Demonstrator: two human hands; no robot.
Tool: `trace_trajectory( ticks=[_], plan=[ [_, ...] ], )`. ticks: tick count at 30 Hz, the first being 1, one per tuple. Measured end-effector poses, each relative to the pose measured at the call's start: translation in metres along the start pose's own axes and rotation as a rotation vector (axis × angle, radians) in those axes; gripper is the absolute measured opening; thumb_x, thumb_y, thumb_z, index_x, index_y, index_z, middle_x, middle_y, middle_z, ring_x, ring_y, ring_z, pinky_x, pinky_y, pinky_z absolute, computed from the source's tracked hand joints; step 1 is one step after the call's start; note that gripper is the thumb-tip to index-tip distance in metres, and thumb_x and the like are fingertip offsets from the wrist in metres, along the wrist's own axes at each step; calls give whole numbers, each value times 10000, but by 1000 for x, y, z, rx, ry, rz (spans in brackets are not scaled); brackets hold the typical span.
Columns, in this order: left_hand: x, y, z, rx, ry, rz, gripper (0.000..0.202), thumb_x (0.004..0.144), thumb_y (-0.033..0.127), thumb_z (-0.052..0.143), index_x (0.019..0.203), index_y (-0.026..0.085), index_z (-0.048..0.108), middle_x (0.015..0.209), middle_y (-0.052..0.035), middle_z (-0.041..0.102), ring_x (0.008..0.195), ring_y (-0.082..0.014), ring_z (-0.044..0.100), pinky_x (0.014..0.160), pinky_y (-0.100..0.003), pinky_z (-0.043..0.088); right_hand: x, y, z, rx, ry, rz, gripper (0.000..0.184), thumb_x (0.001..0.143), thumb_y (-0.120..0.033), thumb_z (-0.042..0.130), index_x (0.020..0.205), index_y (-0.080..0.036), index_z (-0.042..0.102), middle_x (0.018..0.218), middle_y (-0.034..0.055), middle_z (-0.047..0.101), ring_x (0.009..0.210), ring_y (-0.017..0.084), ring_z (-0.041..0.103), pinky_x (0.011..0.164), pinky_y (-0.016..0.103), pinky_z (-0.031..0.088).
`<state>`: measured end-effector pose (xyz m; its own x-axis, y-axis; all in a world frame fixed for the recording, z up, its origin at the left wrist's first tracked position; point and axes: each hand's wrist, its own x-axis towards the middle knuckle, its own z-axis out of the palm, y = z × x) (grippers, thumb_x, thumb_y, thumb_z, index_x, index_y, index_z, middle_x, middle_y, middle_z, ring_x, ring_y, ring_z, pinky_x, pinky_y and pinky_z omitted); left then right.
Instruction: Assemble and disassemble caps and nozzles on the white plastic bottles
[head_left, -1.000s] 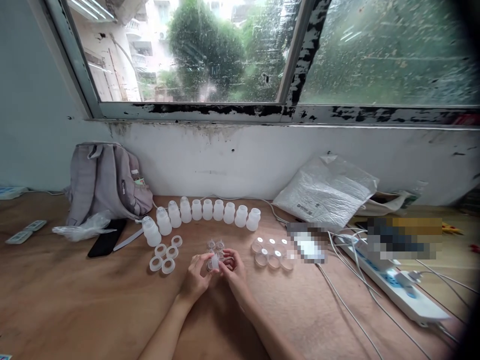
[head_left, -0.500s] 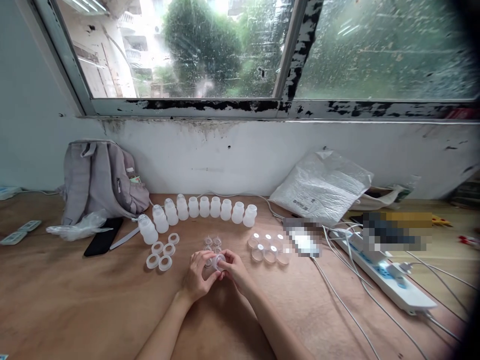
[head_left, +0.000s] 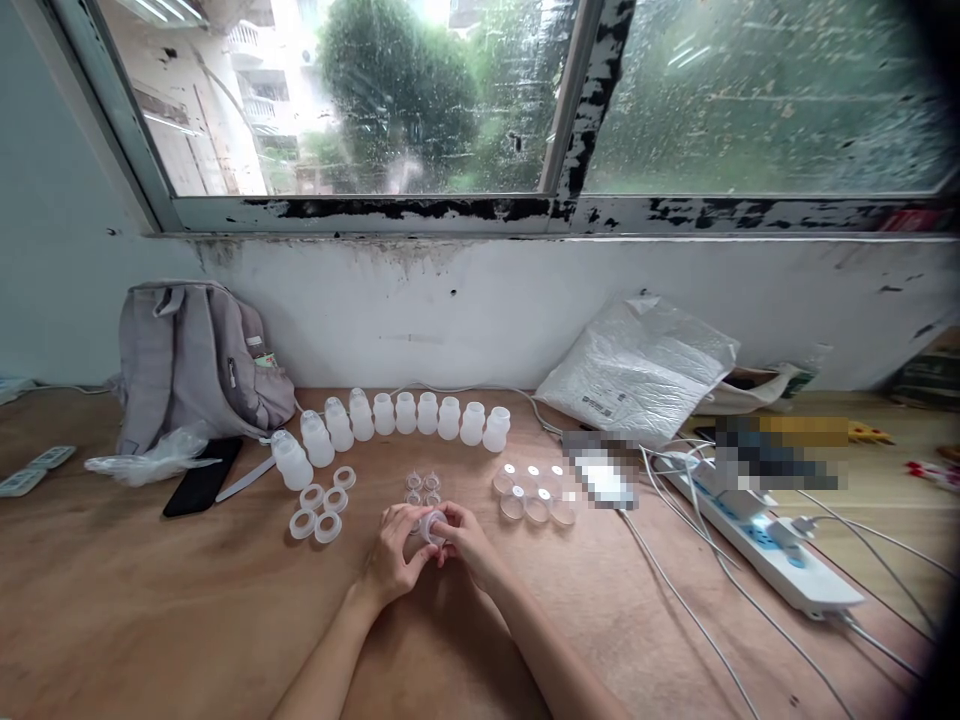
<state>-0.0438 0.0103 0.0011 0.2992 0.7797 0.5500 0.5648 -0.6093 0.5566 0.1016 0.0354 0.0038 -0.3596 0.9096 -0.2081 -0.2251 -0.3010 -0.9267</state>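
My left hand (head_left: 391,558) and my right hand (head_left: 466,545) meet over the wooden table (head_left: 150,600), both closed on one small translucent plastic piece (head_left: 432,525) pinched between the fingertips. Just behind the hands lie a few small clear nipple-like parts (head_left: 422,484). To the left lie several white rings (head_left: 319,505). To the right sit several clear round caps (head_left: 532,490). A curved row of small white bottles (head_left: 405,415) stands further back.
A grey backpack (head_left: 196,360) leans on the wall at the left, with a black phone (head_left: 201,477) and crumpled plastic (head_left: 146,460) before it. A white plastic bag (head_left: 637,365), a power strip (head_left: 757,545) and cables (head_left: 697,620) fill the right side.
Both hands have closed more tightly on the small plastic piece and turned it; they stay in the same spot. The view has shifted slightly.
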Motion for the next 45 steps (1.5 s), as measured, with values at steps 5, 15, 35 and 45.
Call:
trace_trajectory(
  ticks=[5, 15, 35, 45],
  plan=[
    [0, 0, -1, -29, -16, 23, 373, 775, 278, 489, 1138, 192, 478, 1062, -104, 563, 998, -237, 488, 854, -401, 399, -1, 3, 0, 31, -1, 2, 244, 612, -251, 603, 795, -179, 459, 621, -57, 549, 365, 51, 452, 318, 170, 381],
    [-6, -6, 4, -4, -22, 117, 436, 807, 221, 438, 1237, 163, 386, 1043, -118, 527, 956, -229, 466, 819, -404, 417, 3, 8, 3, 4, 56, -10, 213, 576, -215, 578, 730, -186, 434, 476, -96, 493, 257, 27, 314, 247, 154, 242],
    [-4, -4, 7, 123, -36, 138, 457, 811, 229, 449, 1255, 169, 363, 1077, -112, 526, 994, -220, 461, 859, -383, 405, 0, 6, 9, 19, 144, 20, 180, 585, -207, 555, 725, -191, 444, 421, -106, 432, 272, 28, 295, 250, 141, 222],
    [-4, -3, 7, 117, 173, -78, 413, 797, 271, 476, 1198, 203, 401, 1094, -101, 503, 1022, -215, 488, 858, -372, 422, -7, -7, 9, 136, 7, -171, 223, 750, -343, 535, 877, -165, 578, 681, 9, 572, 524, 108, 532, 433, 215, 440]
  ],
)
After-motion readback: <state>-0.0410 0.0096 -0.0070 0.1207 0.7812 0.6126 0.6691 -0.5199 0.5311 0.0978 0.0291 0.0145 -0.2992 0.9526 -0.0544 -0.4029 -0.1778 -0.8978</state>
